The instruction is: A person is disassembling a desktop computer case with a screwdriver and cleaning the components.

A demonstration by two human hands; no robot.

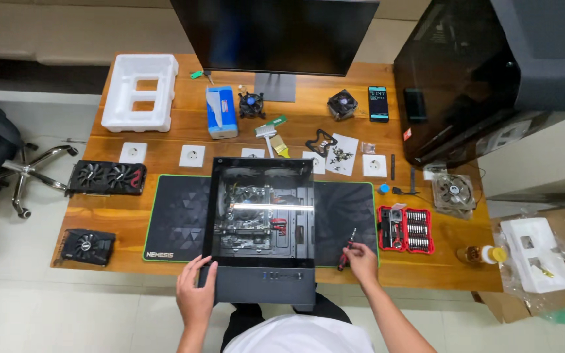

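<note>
Case: black PC case [259, 216] lies on its side on the dark desk mat [178, 222], near edge overhanging the wooden table [426, 268] toward the person; glass side panel up, motherboard [246, 219] visible through it.
Left hand: left hand [196, 294] rests on the case's front-left corner, fingers curled over the edge, thumb along the side; it grips the corner.
Right hand: right hand [363, 260] sits just right of the case, fingers closed around a red-handled screwdriver [346, 252], tip angled up and away.
Bit set: red bit case [405, 229] open on the table, just beyond the right hand.
Loose parts: 2 graphics cards [106, 176] [86, 246] at the left edge; 2 cooler fans [251, 104] [342, 103] and a phone [378, 103] near the monitor stand [274, 87]; case fan [454, 191] at right.
Step, as judged: steadying the case while the driver is brought in.
Technique: keep the left hand pressing down, since the overhang could let the case tip; I would slide it fully onto the mat first.
Technique: hold the driver in line with the screw and press before turning, to avoid stripping.
Risk: a slipped tip could mark the glass; screw position cannot be told from this view.
</note>
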